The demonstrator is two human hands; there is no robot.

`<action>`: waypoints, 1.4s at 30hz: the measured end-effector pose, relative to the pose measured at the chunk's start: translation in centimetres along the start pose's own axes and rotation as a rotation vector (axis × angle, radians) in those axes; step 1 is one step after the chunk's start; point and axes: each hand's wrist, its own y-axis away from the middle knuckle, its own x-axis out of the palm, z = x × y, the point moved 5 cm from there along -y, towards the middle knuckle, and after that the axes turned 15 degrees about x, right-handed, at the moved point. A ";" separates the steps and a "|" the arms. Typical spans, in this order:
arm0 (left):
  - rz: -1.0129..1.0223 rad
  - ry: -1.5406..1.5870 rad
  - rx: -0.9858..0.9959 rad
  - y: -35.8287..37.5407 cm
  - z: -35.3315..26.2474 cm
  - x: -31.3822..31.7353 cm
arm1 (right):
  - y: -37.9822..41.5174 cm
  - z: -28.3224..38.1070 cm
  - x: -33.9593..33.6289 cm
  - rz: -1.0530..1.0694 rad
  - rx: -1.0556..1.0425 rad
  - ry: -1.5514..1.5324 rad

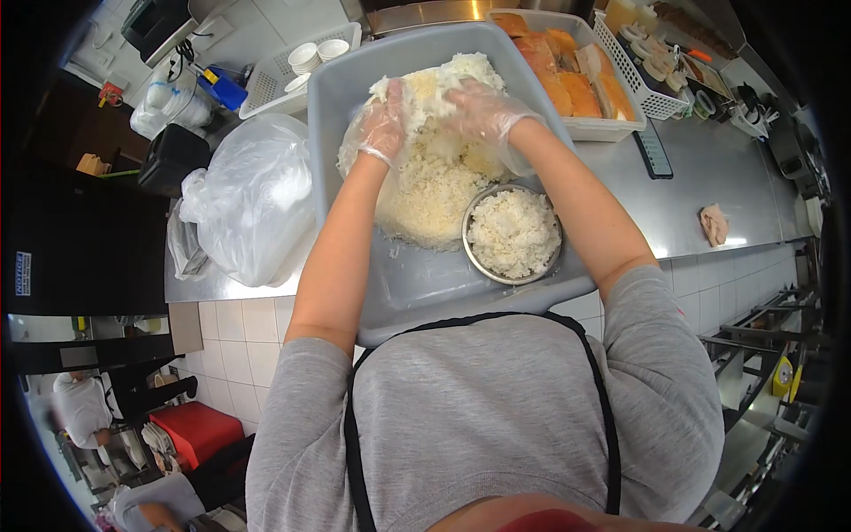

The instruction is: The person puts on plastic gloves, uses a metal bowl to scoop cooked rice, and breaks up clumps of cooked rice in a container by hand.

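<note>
Head view: left hand and right hand, gloved, both grasp the rice mound in the grey tub. I judge gentle lifting best; avoid the steel bowl.

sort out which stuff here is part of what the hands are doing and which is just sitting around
In use:
- left hand and right hand, both gloved, pressed into the rice pile
- grey tub holding the rice
- metal bowl full of rice, inside the tub

Lying about:
- tray of salmon
- white basket
- plastic bag
- small white cups
- cloth on the counter
</note>
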 end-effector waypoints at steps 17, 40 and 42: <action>0.174 -0.383 0.412 0.5 -0.2 1.7 | 0.0 -4.6 6.3 0.190 0.218 0.129; 0.250 0.472 0.308 2.0 -4.9 2.3 | -0.1 0.5 2.2 0.240 0.047 -0.851; 0.170 0.343 0.392 2.0 -5.0 2.2 | -0.7 0.3 2.7 0.219 0.095 -0.839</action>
